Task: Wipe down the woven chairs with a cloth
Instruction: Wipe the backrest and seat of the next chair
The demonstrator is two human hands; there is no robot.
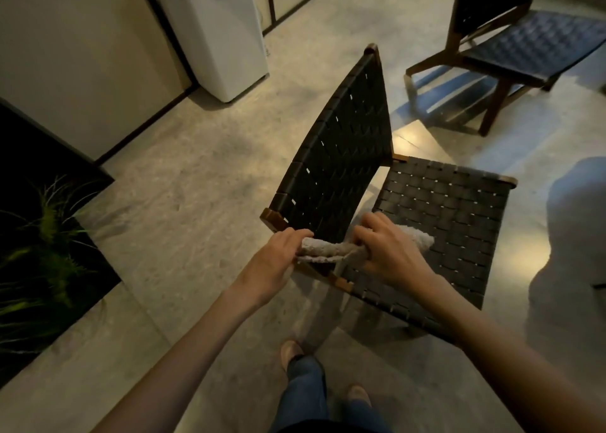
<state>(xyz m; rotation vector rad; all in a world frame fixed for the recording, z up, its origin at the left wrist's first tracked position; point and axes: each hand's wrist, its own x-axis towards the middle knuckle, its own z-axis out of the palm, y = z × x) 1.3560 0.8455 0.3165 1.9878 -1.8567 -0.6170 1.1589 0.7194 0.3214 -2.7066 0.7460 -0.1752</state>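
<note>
Head view shows your left hand (277, 259) and right hand (392, 252) close together at centre. Both have their fingers curled round a grey cloth (323, 248) stretched between them. The cloth sits at the near end of the backrest of the closest woven chair (337, 144). A second woven chair (528, 42) stands at 1 o'clock.

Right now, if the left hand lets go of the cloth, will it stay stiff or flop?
Likely flop: the cloth sags and twists between the left hand and right hand. Probably light, since a mere pinch carries its end. Its nubby surface should grip rather than slide on the chair.
</note>
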